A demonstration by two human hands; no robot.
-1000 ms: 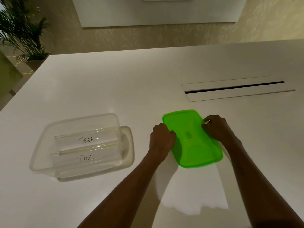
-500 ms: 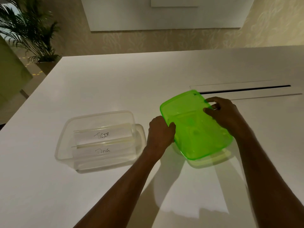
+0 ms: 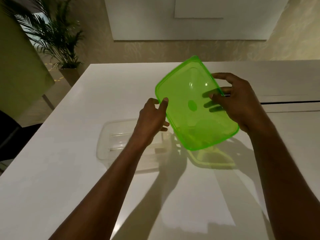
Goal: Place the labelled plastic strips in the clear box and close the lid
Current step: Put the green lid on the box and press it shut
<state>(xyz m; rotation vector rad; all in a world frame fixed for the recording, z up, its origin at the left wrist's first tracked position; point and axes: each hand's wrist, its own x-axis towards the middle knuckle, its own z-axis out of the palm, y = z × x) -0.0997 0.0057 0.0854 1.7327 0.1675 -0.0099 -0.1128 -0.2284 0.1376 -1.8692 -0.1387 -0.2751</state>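
A translucent green lid [image 3: 188,94] is held tilted in the air above the white table [image 3: 86,170]. My left hand [image 3: 152,118] pinches its left edge, thumb on top. My right hand [image 3: 240,103] grips its right edge, with the fingers showing through the plastic from behind. The clear box [image 3: 110,135] sits on the table below and left of the lid, partly hidden by my left forearm. Clear plastic strips [image 3: 119,141] lie inside the box; their labels are hidden or too blurred to read.
A long cable slot [image 3: 290,102] runs across the table at the right, behind my right hand. A potted plant [image 3: 57,40] stands on the floor beyond the table's far left corner. The table's left edge runs diagonally near the box.
Both hands have lifted the green lid off the table, raised it and tipped it up. The view has swung so the box now lies under my left forearm.
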